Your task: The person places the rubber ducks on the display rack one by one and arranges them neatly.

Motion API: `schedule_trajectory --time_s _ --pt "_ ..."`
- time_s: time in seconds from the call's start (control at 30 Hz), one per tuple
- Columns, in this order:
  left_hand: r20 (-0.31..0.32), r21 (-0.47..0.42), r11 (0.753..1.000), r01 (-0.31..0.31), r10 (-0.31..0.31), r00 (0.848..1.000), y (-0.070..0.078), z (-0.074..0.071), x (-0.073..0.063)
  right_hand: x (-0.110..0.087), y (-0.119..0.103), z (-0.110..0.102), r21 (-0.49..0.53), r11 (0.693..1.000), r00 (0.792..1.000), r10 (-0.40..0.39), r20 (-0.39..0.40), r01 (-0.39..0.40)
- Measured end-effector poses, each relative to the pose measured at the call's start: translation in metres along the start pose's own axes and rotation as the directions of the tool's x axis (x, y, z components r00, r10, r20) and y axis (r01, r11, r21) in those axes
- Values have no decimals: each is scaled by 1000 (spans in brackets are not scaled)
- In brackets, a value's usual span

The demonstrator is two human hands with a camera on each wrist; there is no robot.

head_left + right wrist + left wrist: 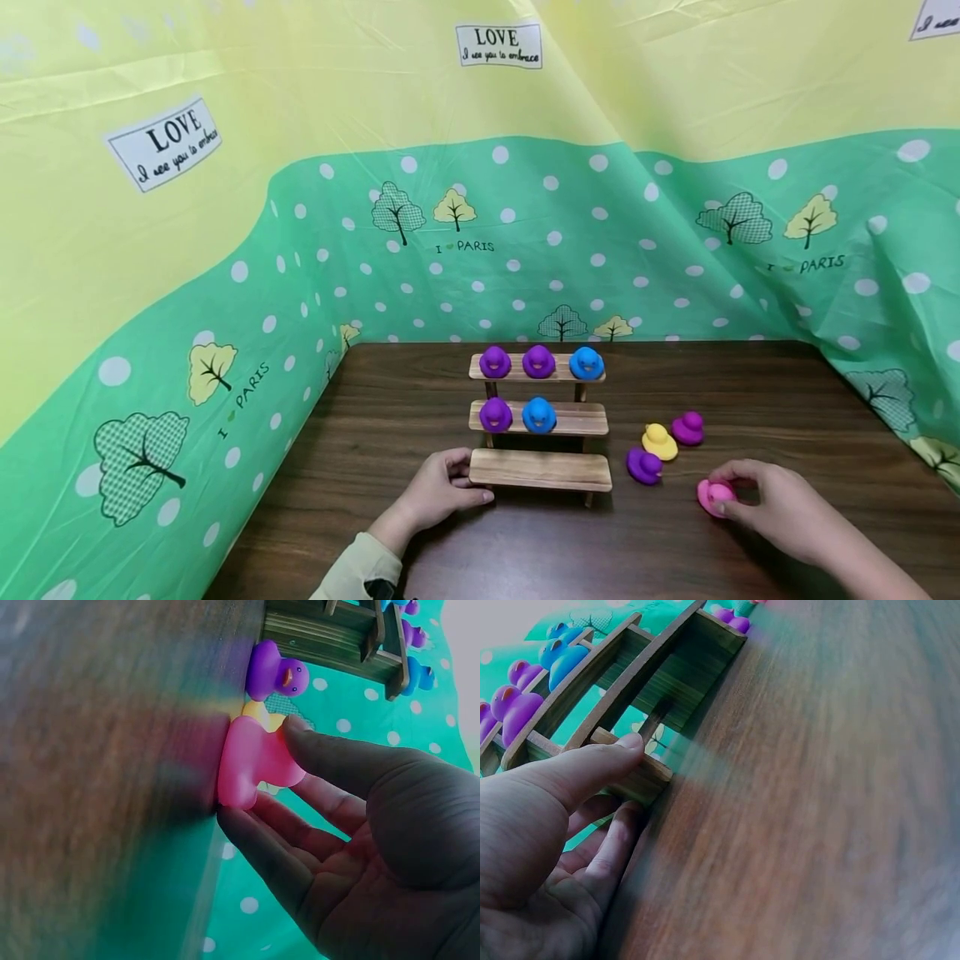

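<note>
My left hand (438,492) grips the left end of a three-step wooden display stand (540,471). In the left wrist view the thumb (604,765) presses the side support, with the other fingers curled below and behind. At the right, my right hand (783,508) pinches a pink rubber duck (251,761) by its head and body, low at the tabletop. Two purple ducks (495,362) and a blue duck (587,363) sit on the top step. On the middle step are a purple duck (495,415) and another blue duck (539,415).
Between the stand and my right hand lie a yellow duck (659,442) and two purple ducks (687,428) on the dark wooden table (375,400). A green and yellow printed cloth (450,292) hangs behind the table and along its sides.
</note>
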State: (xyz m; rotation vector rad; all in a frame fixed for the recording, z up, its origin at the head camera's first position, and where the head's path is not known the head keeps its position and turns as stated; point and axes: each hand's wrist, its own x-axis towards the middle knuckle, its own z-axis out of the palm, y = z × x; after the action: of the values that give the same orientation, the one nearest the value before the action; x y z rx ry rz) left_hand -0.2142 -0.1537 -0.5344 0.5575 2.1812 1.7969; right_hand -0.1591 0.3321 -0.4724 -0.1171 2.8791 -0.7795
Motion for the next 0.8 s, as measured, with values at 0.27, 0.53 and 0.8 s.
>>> schedule_trajectory --time_s 0.27,0.53,0.8 --pt "0 7 1000 -3 3 1000 -1 0 0 0 0 0 0 1000 1000 -5 -6 5" --pt "7 3 1000 -5 5 1000 0 0 1 -1 0 1 3 1000 999 -24 -35 24" --pt "2 6 1000 -8 8 1000 0 0 1 -4 -1 1 20 998 995 -65 -73 67"
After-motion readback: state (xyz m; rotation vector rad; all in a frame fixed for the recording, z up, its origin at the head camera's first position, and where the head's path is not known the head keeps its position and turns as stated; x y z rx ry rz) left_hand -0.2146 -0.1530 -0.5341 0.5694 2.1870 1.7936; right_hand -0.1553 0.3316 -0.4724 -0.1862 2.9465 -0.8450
